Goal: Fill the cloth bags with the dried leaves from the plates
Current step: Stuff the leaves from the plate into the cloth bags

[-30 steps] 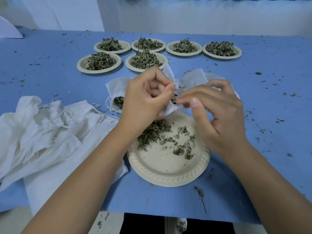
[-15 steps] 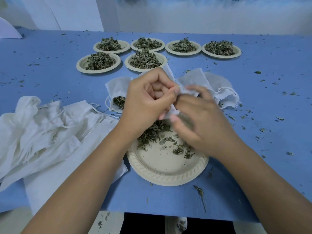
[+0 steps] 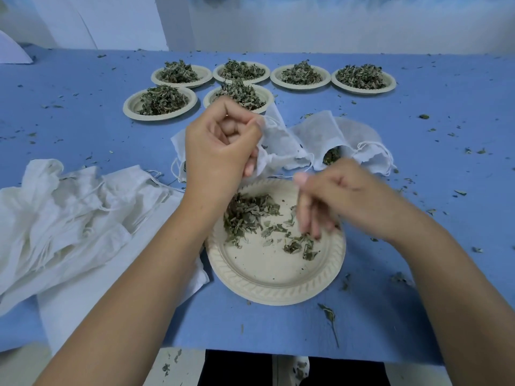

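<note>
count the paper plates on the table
7. Far row, left to right: plate one, plate two, plate three, plate four. In front of it: left plate, middle plate, partly behind the left hand. Nearest: the near plate, mostly emptied. The cloth pile might hide more.

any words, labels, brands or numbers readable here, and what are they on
No readable text anywhere in this view.
The near plate has only a moulded rim pattern; the far plates are plain.
The cloth bag in the left hand and the pile of bags show no label or print.
The blue table cover and the wall carry no writing.
</note>
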{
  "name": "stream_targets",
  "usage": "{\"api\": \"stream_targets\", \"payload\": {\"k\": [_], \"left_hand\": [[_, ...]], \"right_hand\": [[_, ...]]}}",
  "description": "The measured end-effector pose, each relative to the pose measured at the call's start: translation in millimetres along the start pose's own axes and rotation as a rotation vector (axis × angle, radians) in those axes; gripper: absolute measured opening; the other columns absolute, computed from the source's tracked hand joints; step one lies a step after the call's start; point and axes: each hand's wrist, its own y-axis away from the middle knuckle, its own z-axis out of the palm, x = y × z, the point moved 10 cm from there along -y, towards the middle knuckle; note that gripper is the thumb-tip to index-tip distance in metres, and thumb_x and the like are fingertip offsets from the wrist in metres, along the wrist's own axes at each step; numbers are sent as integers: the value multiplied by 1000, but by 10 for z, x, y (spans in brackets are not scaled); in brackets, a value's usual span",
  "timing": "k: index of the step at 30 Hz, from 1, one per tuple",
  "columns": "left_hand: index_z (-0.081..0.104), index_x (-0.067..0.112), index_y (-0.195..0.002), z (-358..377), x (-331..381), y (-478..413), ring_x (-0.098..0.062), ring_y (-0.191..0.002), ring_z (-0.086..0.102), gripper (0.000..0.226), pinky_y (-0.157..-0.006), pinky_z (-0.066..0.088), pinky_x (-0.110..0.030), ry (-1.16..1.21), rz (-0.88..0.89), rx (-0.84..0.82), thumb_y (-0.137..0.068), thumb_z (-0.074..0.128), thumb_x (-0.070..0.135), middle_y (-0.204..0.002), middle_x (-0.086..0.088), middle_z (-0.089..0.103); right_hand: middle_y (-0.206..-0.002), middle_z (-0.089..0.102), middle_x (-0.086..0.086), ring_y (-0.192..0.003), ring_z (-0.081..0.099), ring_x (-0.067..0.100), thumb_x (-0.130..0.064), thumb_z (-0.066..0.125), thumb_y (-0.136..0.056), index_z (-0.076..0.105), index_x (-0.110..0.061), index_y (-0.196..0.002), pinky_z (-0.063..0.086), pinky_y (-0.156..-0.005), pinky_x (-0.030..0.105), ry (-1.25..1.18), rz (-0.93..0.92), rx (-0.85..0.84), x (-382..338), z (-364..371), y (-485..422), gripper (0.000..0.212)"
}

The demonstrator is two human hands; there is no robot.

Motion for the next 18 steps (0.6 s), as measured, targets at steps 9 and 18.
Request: {"api": "stream_targets", "payload": {"k": [9, 18], "left_hand": [[52, 12, -74, 32, 2, 12, -6, -31, 41, 22, -37, 32, -15, -12, -5, -16, -92, 61, 2, -46, 10, 51], [51, 12, -74, 34, 0, 11, -7, -31, 41, 23, -36, 32, -16, -19, -4, -12, -92, 60, 1, -45, 11, 50]], "right_hand": [[-55, 66, 10, -46, 61, 22, -56, 40, -93, 68, -6, -57, 49, -51, 26, -3, -11, -81, -33, 92, 15, 68], [-56, 59, 7, -52, 57, 23, -59, 24, -95, 58, -5, -61, 48, -59, 43, 504, -173, 137, -211, -43, 2, 72]]}}
